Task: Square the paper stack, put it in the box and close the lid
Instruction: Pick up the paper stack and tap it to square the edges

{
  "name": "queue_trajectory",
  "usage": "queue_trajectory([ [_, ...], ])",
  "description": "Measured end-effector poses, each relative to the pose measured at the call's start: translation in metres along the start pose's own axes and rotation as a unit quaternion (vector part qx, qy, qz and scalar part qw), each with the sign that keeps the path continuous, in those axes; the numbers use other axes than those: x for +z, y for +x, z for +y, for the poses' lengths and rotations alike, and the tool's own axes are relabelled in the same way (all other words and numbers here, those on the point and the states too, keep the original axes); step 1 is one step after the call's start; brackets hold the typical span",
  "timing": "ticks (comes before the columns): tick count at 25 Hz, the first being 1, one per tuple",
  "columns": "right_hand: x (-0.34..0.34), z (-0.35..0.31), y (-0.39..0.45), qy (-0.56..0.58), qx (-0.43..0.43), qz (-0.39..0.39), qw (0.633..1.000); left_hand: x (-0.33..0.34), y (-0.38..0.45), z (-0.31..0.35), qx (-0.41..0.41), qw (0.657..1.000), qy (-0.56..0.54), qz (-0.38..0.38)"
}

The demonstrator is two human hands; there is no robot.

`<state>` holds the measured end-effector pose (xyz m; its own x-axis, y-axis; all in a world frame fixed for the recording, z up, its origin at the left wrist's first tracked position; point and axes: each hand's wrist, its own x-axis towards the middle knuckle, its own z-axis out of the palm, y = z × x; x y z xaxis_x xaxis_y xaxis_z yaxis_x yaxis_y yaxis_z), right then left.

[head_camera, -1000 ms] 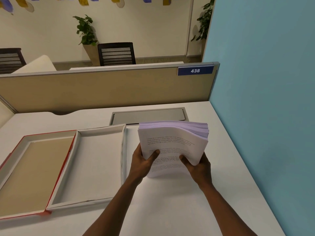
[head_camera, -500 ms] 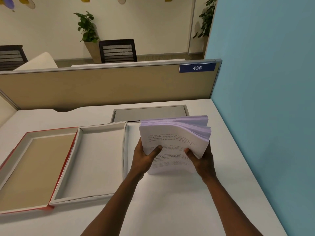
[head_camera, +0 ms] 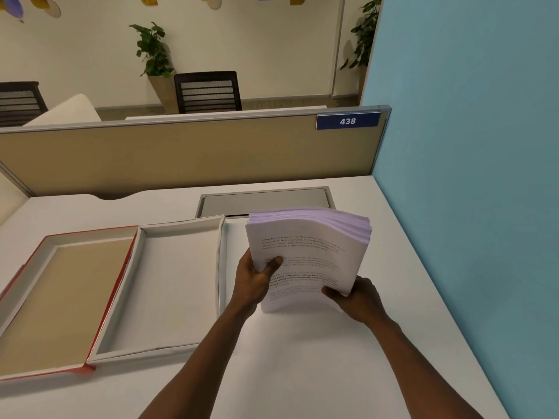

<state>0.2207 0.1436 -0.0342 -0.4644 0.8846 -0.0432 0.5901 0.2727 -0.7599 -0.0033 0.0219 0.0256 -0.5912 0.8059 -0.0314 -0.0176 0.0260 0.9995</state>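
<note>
Currently paper stack (head_camera: pixel 308 255) stands on its near short edge on the bench (head_camera: pixel 302 358), long axis upright, left hand (head_camera: pixel 254 276) and right hand (head_camera: pixel 360 297) pinching its sides; open box (head_camera: pixel 178 285) lies just left, nearer the left hand.

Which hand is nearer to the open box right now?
Left. The left hand grips the paper stack on the edge facing the box, close beside its right wall. The right hand holds the stack's far edge, away from the box.
</note>
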Motion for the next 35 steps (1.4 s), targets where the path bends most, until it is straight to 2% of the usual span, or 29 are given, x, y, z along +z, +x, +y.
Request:
queue_trajectory([
  [3, -0.011, -0.007, 0.002, -0.077, -0.059, 0.027, 0.995, -0.004, -0.001, 0.006, 0.002, 1.0, -0.028, 0.005],
  [7, -0.019, -0.017, -0.002, -0.088, -0.15, 0.091, 0.981, -0.013, 0.001, 0.015, 0.031, 0.998, -0.056, 0.012],
  [9, -0.017, -0.019, -0.003, -0.073, -0.164, 0.092, 0.979, -0.017, 0.003, 0.016, 0.035, 0.998, -0.059, 0.013],
  [12, -0.007, -0.011, -0.009, -0.011, -0.139, 0.045, 0.989, -0.019, -0.001, 0.008, 0.019, 0.998, -0.051, 0.013],
  [16, 0.011, 0.004, -0.018, 0.06, -0.032, -0.001, 0.998, -0.015, -0.009, -0.001, 0.017, 1.0, -0.016, -0.015],
  [19, 0.015, 0.015, -0.017, 0.051, 0.012, -0.045, 0.998, -0.01, -0.008, 0.0, 0.017, 1.0, -0.004, -0.022],
  [28, 0.02, 0.023, -0.015, 0.014, -0.016, -0.051, 0.998, -0.015, -0.01, -0.003, 0.009, 0.999, -0.033, -0.013],
  [30, 0.015, 0.018, -0.02, 0.019, -0.036, -0.043, 0.998, -0.02, -0.012, -0.005, 0.014, 0.998, -0.067, 0.0],
  [33, 0.004, 0.004, -0.029, -0.046, -0.131, 0.033, 0.99, -0.035, -0.014, -0.007, 0.02, 0.989, -0.146, 0.004],
  [35, 0.002, -0.004, -0.036, -0.037, -0.186, 0.052, 0.98, -0.046, -0.013, -0.011, 0.0, 0.981, -0.196, 0.001],
])
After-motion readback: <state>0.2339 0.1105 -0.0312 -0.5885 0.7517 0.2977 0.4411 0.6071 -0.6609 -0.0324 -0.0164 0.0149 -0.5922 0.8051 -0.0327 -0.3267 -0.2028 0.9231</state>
